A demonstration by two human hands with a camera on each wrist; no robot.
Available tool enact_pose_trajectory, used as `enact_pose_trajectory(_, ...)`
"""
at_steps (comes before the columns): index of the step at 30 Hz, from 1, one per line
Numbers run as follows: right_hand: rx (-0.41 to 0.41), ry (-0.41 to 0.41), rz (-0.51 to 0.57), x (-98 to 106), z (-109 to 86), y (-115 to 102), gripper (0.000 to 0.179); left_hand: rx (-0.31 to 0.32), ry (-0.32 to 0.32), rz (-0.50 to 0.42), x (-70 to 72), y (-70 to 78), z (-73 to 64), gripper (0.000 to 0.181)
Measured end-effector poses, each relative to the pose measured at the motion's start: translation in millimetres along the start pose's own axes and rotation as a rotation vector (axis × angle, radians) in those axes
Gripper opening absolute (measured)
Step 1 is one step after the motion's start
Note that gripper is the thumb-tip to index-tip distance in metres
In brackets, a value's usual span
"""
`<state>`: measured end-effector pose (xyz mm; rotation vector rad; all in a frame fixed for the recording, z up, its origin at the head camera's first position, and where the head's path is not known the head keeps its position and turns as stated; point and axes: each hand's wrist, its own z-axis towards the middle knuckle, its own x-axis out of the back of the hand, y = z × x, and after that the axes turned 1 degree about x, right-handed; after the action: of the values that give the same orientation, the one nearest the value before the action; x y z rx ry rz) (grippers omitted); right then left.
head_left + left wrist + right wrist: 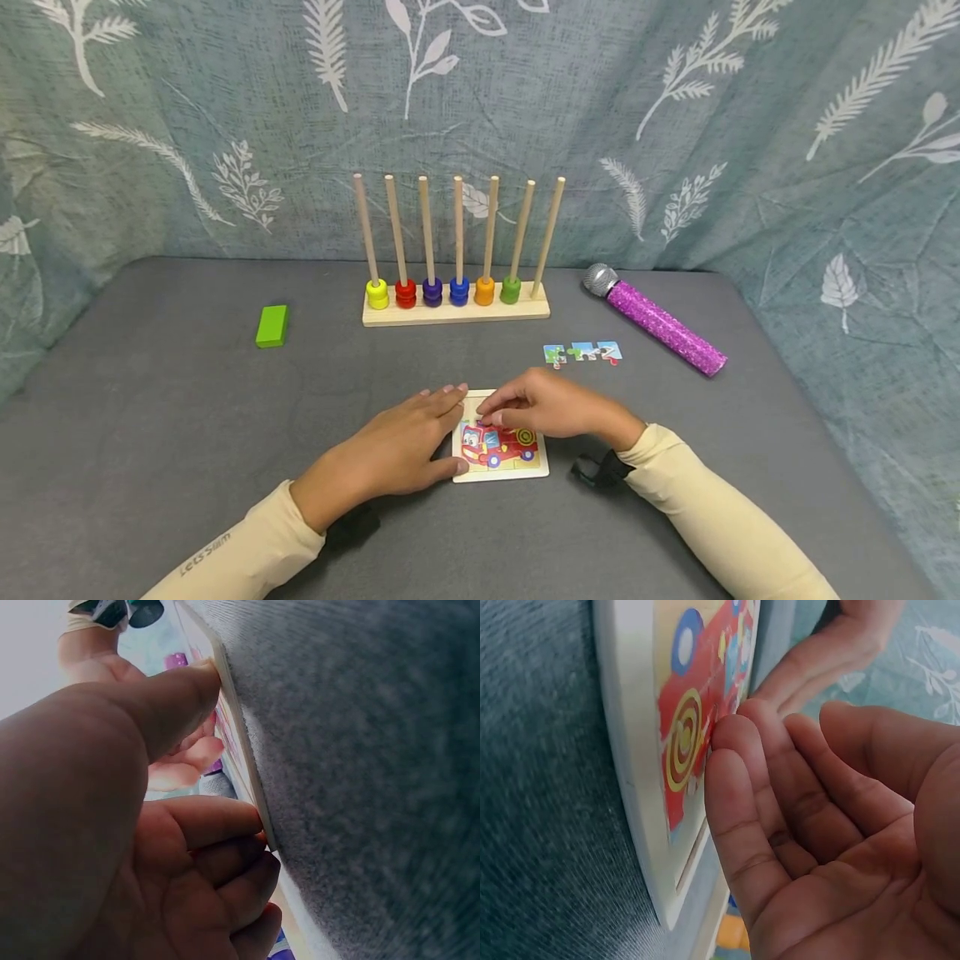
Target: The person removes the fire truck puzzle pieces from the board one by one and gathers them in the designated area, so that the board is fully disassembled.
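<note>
A wooden jigsaw tray [500, 476] lies flat on the table with a red cartoon truck picture [506, 448] in it. My left hand [401, 442] rests along the tray's left side, thumb and fingertips touching its edge. Over the tray's upper part is my right hand [551, 406], its fingertips touching the truck picture near the top. In the right wrist view the fingers [731, 795] are slightly bent and the thumb stands apart from them; I see no piece between them. Part of the tray's upper area is hidden under this hand.
Loose jigsaw pieces [583, 351] lie beyond the right hand. A purple glitter microphone [667, 327] lies at the far right. Behind the tray stands a wooden peg rack [457, 313] with coloured rings, and a green block [272, 326] lies to the left.
</note>
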<state>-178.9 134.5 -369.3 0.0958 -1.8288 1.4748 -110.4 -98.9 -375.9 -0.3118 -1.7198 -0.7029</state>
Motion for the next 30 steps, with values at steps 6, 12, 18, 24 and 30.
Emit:
enact_pose_trajectory(6, -0.001, 0.004, 0.020, -1.9, 0.8, -0.6, 0.023, -0.015, 0.027, -0.025, -0.1, 0.3, 0.0, 0.072)
enact_pose_trajectory(12, -0.012, 0.000, 0.017, -1.4, 1.2, -1.6, 0.026, -0.006, 0.041, -0.011, 0.0, 1.9, -0.2, 0.071)
enact_pose_trajectory(18, -0.031, -0.011, 0.012, -1.7, 2.5, -4.0, 0.028, -0.008, 0.050, -0.009, 0.2, 1.7, 0.0, 0.070)
enact_pose_trajectory(24, -0.034, 0.002, 0.023, -2.9, 3.2, -3.2, 0.030, -0.001, 0.039, -0.014, 0.3, 1.7, 0.8, 0.071)
enact_pose_trajectory(30, -0.020, 0.012, 0.025, -5.2, 2.2, -2.6, 0.029, -0.005, 0.038, -0.004, -0.4, 1.2, 1.4, 0.071)
